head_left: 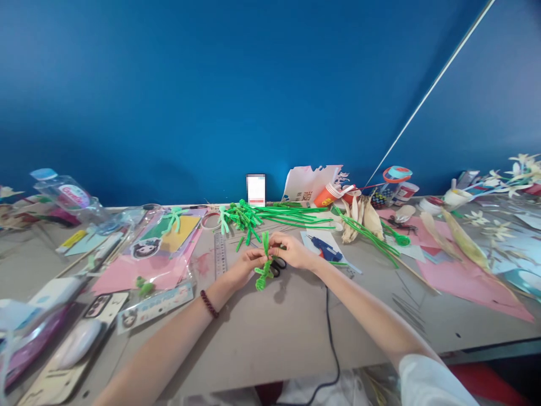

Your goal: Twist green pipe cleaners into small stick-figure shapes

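Between my two hands is a green fuzzy pipe-cleaner piece point(262, 276), its upper end sticking up past my fingers and a curled end hanging below them. My left hand point(248, 267) pinches it from the left, a dark beaded bracelet on that wrist. From the right, my right hand point(291, 251) pinches the same piece near its upper part. Black-handled scissors point(278, 266) lie on the table just behind, partly hidden by my hands. Farther back rests a pile of green pipe-cleaner pieces point(242, 216) beside long green stems point(296, 216).
A blue glue gun point(326, 248) lies on white paper to the right, its black cable point(331, 332) running off the front edge. Left are a ruler point(220, 256), pink paper point(122, 273) and a bottle point(70, 194). Red paper cups point(325, 195) and dried husks point(372, 217) sit at the back.
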### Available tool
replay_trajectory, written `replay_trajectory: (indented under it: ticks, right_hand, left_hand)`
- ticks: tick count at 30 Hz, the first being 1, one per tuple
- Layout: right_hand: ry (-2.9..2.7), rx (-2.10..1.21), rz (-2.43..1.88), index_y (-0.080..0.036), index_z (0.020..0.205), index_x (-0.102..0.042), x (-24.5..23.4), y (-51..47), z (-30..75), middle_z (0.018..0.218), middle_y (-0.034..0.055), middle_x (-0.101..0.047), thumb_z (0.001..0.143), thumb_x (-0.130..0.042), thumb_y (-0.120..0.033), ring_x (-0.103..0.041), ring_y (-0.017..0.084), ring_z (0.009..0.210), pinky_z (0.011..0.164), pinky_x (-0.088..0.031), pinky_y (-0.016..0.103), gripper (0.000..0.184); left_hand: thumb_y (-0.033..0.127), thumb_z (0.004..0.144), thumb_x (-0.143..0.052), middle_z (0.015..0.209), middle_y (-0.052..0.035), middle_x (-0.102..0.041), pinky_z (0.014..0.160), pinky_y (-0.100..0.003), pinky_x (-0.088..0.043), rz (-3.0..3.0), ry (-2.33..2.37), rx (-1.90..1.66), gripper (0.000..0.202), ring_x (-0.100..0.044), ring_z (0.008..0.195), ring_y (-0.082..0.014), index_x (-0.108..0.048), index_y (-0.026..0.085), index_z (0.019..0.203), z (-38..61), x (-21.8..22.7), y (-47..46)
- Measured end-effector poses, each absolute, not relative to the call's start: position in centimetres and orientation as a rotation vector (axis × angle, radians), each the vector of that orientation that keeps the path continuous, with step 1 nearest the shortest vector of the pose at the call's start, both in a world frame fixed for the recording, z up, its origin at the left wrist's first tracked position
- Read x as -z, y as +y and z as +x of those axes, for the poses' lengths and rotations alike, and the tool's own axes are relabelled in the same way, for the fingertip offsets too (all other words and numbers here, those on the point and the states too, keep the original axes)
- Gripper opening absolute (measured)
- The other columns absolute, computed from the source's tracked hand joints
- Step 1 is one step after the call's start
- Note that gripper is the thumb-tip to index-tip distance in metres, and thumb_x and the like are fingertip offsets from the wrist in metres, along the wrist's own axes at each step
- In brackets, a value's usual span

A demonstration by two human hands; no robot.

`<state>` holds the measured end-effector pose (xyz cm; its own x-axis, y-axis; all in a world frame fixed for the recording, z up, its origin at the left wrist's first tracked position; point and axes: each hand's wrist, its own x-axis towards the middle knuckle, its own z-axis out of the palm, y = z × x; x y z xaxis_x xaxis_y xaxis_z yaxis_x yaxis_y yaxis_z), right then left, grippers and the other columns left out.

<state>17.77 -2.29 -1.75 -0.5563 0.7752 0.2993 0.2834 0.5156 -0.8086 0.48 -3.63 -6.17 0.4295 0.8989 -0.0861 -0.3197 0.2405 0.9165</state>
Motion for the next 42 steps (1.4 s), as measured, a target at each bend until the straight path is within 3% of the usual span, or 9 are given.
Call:
replay_trajectory:
  ticks: [5, 11, 15, 27, 33, 39, 42]
  right_hand:
    - [-2.051, -0.918, -0.952, -0.018, 0.073, -0.054, 1.7, -2.3, 17.8, 0.074, -0.0001, -0.05, 0.079, -0.053, -0.023, -0.049, 0.013, 0.07, 0.066, -0.04, 0.025, 0.008]
    - [-1.851, -0.713, -1.247, -0.017, 0.072, -0.056, 2.8, -1.6, 17.8, 0.077, 0.0036, -0.058, 0.078, -0.053, -0.028, -0.053, 0.016, 0.074, 0.069, -0.041, 0.028, 0.013]
    - [-1.759, -0.674, -1.36, -0.017, 0.071, -0.058, 3.3, -1.5, 17.7, 0.074, 0.0036, -0.061, 0.076, -0.053, -0.03, -0.055, 0.017, 0.072, 0.069, -0.042, 0.029, 0.015]
    - [-1.82, -0.792, -1.279, -0.016, 0.079, -0.064, 3.5, -2.9, 16.3, 0.077, 0.0039, -0.063, 0.077, -0.057, -0.027, -0.055, 0.015, 0.071, 0.067, -0.043, 0.027, 0.012]
    - [-2.01, -0.835, -1.128, -0.018, 0.078, -0.066, 2.4, -2.3, 17.5, 0.079, 0.0038, -0.061, 0.079, -0.058, -0.024, -0.054, 0.015, 0.071, 0.064, -0.041, 0.026, 0.011]
    - [-2.138, -0.872, -0.961, -0.018, 0.075, -0.065, 0.9, -2.1, 18.6, 0.076, 0.0019, -0.057, 0.079, -0.058, -0.024, -0.054, 0.015, 0.074, 0.069, -0.041, 0.026, 0.01]
    - [-2.156, -0.972, -0.857, -0.018, 0.075, -0.063, 0.8, -2.4, 18.5, 0.076, 0.0016, -0.055, 0.081, -0.057, -0.03, -0.054, 0.015, 0.074, 0.069, -0.042, 0.026, 0.014]
  left_hand:
    - [0.03, 0.063, -0.072, 0.057, 0.0002, -0.056, 0.053, -0.022, -0.034, 0.941, 0.723, -0.919, 0.016, -0.046, 0.052, -0.0093, -0.067, 0.015, 0.066, 0.7, 6.1, -3.7]
    - [0.025, 0.064, -0.06, 0.09, -0.0064, -0.065, 0.078, -0.027, -0.041, 1.13, 0.802, -1.205, 0.026, -0.055, 0.088, -0.0207, -0.07, 0.017, 0.087, 0.6, 6.0, -3.4]
    - [0.024, 0.062, -0.069, 0.1, -0.0072, -0.064, 0.084, -0.031, -0.038, 1.386, 0.881, -1.232, 0.034, -0.053, 0.094, -0.0233, -0.069, 0.021, 0.096, 0.9, 6.0, -3.9]
    - [0.025, 0.066, -0.071, 0.076, -0.0037, -0.065, 0.072, -0.029, -0.04, 1.336, 1.1, -1.441, 0.005, -0.056, 0.078, -0.0197, -0.071, 0.021, 0.069, 1.7, 6.8, -4.5]
    - [0.026, 0.064, -0.073, 0.07, -0.0025, -0.066, 0.067, -0.028, -0.042, 1.174, 0.997, -1.279, 0.008, -0.057, 0.069, -0.0164, -0.071, 0.018, 0.067, 1.4, 7.2, -3.8]
    - [0.028, 0.065, -0.073, 0.072, -0.0048, -0.069, 0.08, -0.031, -0.042, 1.19, 0.834, -1.12, 0.009, -0.06, 0.086, -0.0209, -0.071, 0.019, 0.064, 1.0, 6.9, -3.7]
    - [0.03, 0.06, -0.077, 0.069, -0.0047, -0.068, 0.07, -0.029, -0.044, 1.034, 0.738, -0.973, 0.016, -0.06, 0.07, -0.0177, -0.069, 0.017, 0.062, 0.6, 6.5, -3.9]
